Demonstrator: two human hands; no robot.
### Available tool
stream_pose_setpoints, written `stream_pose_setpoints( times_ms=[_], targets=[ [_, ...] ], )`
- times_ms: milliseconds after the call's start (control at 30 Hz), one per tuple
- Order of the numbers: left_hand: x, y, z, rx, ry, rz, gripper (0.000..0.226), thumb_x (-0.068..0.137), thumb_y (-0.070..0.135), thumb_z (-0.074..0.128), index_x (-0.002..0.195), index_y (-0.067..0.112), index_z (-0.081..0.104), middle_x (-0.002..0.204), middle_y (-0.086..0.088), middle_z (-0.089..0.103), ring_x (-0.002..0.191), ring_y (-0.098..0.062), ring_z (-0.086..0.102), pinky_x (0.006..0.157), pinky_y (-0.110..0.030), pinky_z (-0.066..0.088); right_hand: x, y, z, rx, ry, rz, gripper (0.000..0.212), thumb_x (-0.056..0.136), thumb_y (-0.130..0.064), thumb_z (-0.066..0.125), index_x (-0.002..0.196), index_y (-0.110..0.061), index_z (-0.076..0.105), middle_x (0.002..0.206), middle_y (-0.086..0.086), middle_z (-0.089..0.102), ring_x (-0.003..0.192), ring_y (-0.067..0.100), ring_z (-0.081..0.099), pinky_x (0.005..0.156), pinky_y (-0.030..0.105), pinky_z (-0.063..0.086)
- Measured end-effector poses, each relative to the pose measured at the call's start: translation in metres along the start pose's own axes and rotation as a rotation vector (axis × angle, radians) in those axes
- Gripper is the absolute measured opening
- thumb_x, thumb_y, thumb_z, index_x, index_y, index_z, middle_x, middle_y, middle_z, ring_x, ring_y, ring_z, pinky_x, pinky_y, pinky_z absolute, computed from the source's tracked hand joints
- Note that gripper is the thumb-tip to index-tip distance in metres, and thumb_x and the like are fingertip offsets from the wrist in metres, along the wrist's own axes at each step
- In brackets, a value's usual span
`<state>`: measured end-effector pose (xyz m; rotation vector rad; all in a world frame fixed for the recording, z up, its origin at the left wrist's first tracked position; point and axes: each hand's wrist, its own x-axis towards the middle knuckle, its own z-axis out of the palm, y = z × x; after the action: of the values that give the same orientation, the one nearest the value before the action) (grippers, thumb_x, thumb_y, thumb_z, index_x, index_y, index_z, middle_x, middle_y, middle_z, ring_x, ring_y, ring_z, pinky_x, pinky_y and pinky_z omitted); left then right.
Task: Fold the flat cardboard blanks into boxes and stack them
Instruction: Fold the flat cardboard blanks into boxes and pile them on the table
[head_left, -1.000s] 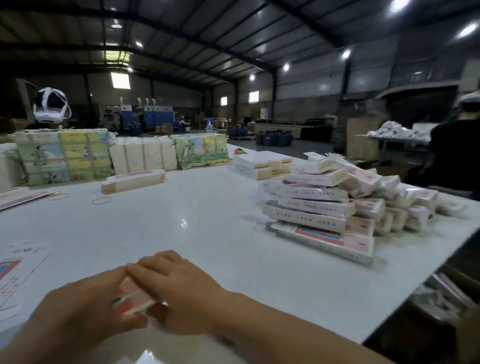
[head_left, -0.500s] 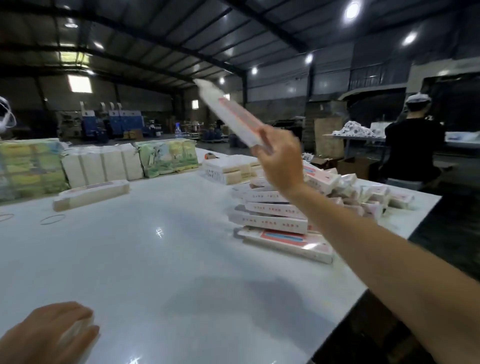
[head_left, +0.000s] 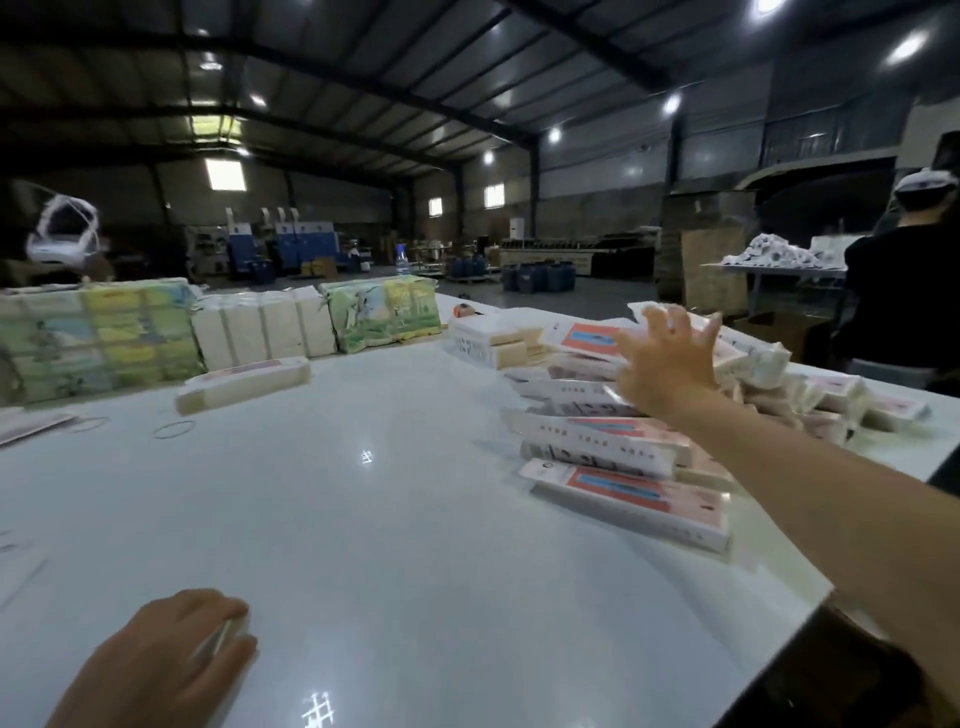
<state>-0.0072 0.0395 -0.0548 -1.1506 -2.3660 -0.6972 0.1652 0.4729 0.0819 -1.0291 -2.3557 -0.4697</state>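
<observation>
A pile of folded pink-and-white boxes (head_left: 613, 452) lies on the right side of the white table (head_left: 389, 519). My right hand (head_left: 665, 358) hovers over the top of the pile with fingers spread and holds nothing. A folded box with a red panel (head_left: 584, 338) lies on top of the pile, right beside that hand. At the bottom left, my left hand (head_left: 171, 654) rests on the table, its fingers curled over a thin pale cardboard blank (head_left: 218, 640) that is mostly hidden.
Flat blanks (head_left: 31, 423) and rubber bands (head_left: 174, 428) lie at the left. A long closed box (head_left: 244, 382) sits mid-table. Wrapped bundles (head_left: 93, 338) and a low stack of white boxes (head_left: 483, 340) line the back. A person (head_left: 898, 291) stands beyond the right edge.
My right hand carried a folded box up and over to the pile, let it go and now stands open above it. My left hand stayed low on the table.
</observation>
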Motion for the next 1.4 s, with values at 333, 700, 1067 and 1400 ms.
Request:
stream_pose_setpoints(
  times_ms=[333, 700, 1067, 1400],
  targets=[
    [-0.004, 0.019, -0.017, 0.034, -0.143, -0.191, 0.02, 0.092, 0.028, 0.045, 0.098, 0.024, 0.064, 0.106, 0.009, 0.058, 0.104, -0.01, 0.047, 0.083, -0.022, 0.035, -0.121, -0.209, -0.079, 0.73, 0.152, -0.727, 0.019, 0.08, -0.014, 0.072, 0.098, -0.02, 0.075, 0.097, 0.0, 0.073, 0.089, 0.026, 0.067, 0.087, 0.04, 0.047],
    [0.003, 0.002, -0.034, -0.101, -0.188, -0.357, 0.029, 0.09, 0.029, 0.05, 0.115, 0.022, 0.065, 0.118, 0.001, 0.06, 0.109, -0.017, 0.052, 0.091, -0.031, 0.042, -0.181, -0.274, -0.016, 0.743, -0.245, -0.802, 0.028, 0.097, -0.038, 0.042, 0.118, -0.04, 0.06, 0.12, -0.023, 0.049, 0.11, 0.0, 0.041, 0.087, 0.013, 0.036],
    [0.018, -0.152, -0.116, 0.345, -0.387, -1.093, 0.099, 0.064, 0.075, 0.064, 0.137, 0.014, 0.038, 0.142, -0.015, 0.029, 0.131, -0.032, 0.025, 0.101, -0.045, 0.03, -0.182, -0.28, -0.025, 0.832, -0.277, -0.723, 0.013, 0.087, -0.02, 0.064, 0.094, -0.024, 0.074, 0.098, -0.012, 0.061, 0.092, 0.012, 0.051, 0.079, 0.027, 0.043],
    [0.035, -0.15, -0.113, 0.017, -0.164, -1.181, 0.079, 0.071, 0.03, 0.081, 0.13, 0.006, 0.034, 0.101, -0.009, 0.054, 0.099, -0.026, 0.056, 0.083, -0.038, 0.05, -0.182, -0.279, -0.025, 0.838, -0.278, -0.745, 0.017, 0.093, -0.029, 0.053, 0.1, -0.03, 0.068, 0.097, -0.021, 0.051, 0.093, 0.005, 0.045, 0.082, 0.022, 0.039]
  ],
)
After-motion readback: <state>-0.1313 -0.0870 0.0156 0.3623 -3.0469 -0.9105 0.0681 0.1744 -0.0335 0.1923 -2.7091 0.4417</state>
